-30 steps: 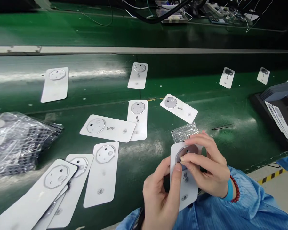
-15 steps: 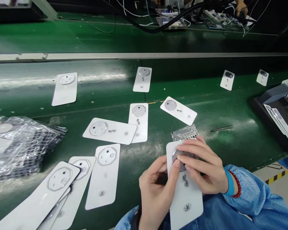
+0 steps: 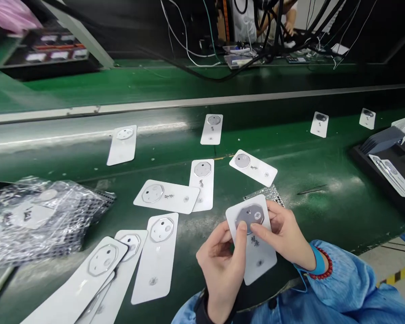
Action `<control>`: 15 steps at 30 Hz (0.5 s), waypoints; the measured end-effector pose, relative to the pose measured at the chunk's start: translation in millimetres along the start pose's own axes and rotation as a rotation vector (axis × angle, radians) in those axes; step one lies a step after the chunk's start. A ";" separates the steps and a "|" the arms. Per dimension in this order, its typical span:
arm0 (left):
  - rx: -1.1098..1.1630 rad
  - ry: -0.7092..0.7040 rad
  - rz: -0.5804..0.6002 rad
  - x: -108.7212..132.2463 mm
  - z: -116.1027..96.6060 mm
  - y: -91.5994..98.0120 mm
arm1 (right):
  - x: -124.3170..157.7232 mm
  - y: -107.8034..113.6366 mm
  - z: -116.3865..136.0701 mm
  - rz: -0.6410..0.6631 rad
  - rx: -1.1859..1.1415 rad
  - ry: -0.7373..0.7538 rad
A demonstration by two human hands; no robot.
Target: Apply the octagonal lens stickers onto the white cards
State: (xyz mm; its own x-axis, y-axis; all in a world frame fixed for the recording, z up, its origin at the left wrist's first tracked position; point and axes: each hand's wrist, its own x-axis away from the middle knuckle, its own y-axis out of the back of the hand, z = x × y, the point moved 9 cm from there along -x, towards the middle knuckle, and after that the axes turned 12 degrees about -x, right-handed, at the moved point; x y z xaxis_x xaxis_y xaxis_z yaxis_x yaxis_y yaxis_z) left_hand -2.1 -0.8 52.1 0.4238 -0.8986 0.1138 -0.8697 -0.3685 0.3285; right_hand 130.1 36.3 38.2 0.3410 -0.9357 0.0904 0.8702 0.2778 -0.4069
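Between my two hands is a white phone back cover (image 3: 261,257) with a grey octagonal camera plate, dark lettering and a small round mark. My left hand (image 3: 222,261) grips its left edge, thumb pressed on the lower part of the camera plate. On the right edge, my right hand (image 3: 286,234) holds it with fingers behind and the thumb at the plate. The cover is tilted up off the bench. Partly hidden behind it lies a piece of clear bubble film (image 3: 273,194). Further left, a similar cover (image 3: 155,265) lies flat on the green bench.
A fanned pile of covers (image 3: 77,279) lies front left, beside a bubble-wrap bag (image 3: 84,209). More covers (image 3: 204,184) are spread across the green bench (image 3: 175,155). Tweezers (image 3: 312,189) lie to the right, near a black tray (image 3: 374,168) holding covers. Cables (image 3: 219,78) hang behind; a person is beyond.
My right hand has moved from over the camera plate to the cover's right edge, uncovering the plate. The cover is tilted differently, and the view has shifted upward and left.
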 end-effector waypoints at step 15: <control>-0.531 -0.105 -0.034 -221.8 -42.4 -52.4 | -178.3 141.0 88.1 -0.379 0.389 0.148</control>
State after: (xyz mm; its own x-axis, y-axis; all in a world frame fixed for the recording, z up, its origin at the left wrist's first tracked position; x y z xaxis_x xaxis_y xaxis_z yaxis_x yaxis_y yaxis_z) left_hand -39.9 227.9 49.3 0.3982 -0.9172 0.0094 -0.5967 -0.2512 0.7622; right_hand 223.4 261.4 44.9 -0.0505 -0.9984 0.0255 0.9987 -0.0506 -0.0032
